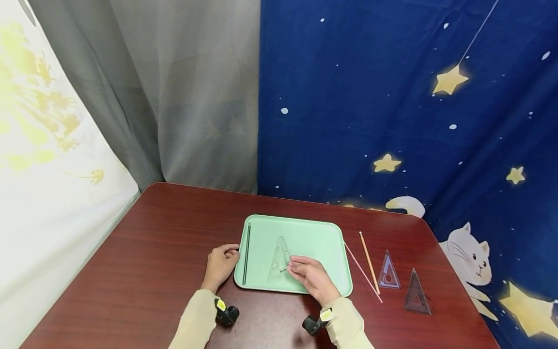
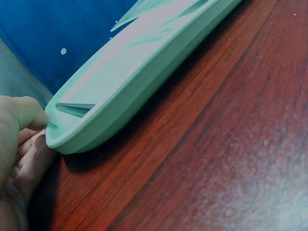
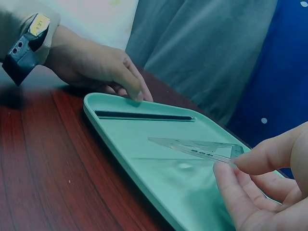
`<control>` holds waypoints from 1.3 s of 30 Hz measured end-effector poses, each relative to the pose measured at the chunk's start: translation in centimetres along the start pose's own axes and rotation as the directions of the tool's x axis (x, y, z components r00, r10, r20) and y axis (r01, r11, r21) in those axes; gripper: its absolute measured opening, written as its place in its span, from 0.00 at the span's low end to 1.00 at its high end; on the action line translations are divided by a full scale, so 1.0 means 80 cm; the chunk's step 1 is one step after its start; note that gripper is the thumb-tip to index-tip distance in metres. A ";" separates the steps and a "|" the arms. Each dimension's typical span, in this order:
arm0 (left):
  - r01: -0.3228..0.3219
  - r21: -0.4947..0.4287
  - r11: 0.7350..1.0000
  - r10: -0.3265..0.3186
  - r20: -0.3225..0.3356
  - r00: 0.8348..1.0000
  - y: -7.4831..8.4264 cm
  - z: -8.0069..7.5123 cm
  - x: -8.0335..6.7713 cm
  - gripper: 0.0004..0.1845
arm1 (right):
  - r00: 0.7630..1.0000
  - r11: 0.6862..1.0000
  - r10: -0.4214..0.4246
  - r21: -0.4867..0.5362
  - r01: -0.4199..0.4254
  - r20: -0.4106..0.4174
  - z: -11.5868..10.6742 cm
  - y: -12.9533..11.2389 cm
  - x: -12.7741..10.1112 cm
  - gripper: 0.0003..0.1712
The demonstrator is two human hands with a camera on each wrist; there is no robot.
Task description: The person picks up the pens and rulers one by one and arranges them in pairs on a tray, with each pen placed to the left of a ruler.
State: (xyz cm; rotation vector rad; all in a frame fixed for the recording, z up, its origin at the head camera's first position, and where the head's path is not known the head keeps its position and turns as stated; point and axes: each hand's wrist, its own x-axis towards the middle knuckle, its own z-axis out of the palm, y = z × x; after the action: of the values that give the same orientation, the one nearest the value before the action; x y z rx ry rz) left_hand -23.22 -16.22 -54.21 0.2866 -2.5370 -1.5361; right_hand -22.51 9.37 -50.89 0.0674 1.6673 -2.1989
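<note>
Right hand (image 1: pixel 313 277) fingers (image 3: pixel 239 191) pinching clear set square (image 1: pixel 279 260) by one corner, just above green tray (image 1: pixel 318 237); left hand (image 1: pixel 220 265) fingers curled on tray's left rim, on red-brown counter (image 1: pixel 165 228).

No legible text; set square (image 1: pixel 279 261) markings possibly graduations, unreadable.

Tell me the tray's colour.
The tray is plain mint green, clearest in the head view.
</note>
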 end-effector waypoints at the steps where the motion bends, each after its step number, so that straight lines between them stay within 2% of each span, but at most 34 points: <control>1: 0.000 0.000 1.000 0.000 0.001 1.000 0.000 0.000 0.000 0.12 | 0.999 0.999 -0.024 0.022 0.023 0.040 -0.001 0.003 0.002 0.26; 4: -0.001 0.001 1.000 0.001 0.001 1.000 0.001 0.000 0.000 0.12 | 0.998 0.999 -0.033 0.025 0.032 0.056 0.004 0.004 0.005 0.26; 9: 0.000 0.005 1.000 0.000 0.002 1.000 0.000 0.000 0.000 0.12 | 0.999 0.999 0.033 -0.016 -0.033 -0.008 0.019 0.001 0.009 0.27; 27: 0.006 0.008 1.000 -0.006 -0.010 1.000 -0.004 0.004 -0.001 0.12 | 0.998 0.998 0.055 -0.035 -0.054 0.007 0.047 0.011 0.020 0.24; 39: -0.011 0.014 1.000 0.012 -0.039 0.999 -0.003 0.005 0.000 0.10 | 0.999 0.998 0.045 -0.045 -0.046 -0.022 0.055 0.015 0.022 0.24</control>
State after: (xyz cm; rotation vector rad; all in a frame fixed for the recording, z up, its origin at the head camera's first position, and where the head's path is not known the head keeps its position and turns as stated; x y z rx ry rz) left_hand -23.26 -16.03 -54.63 0.3005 -2.5158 -1.4949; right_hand -22.93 4.52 -51.12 0.1149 1.7097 -2.1328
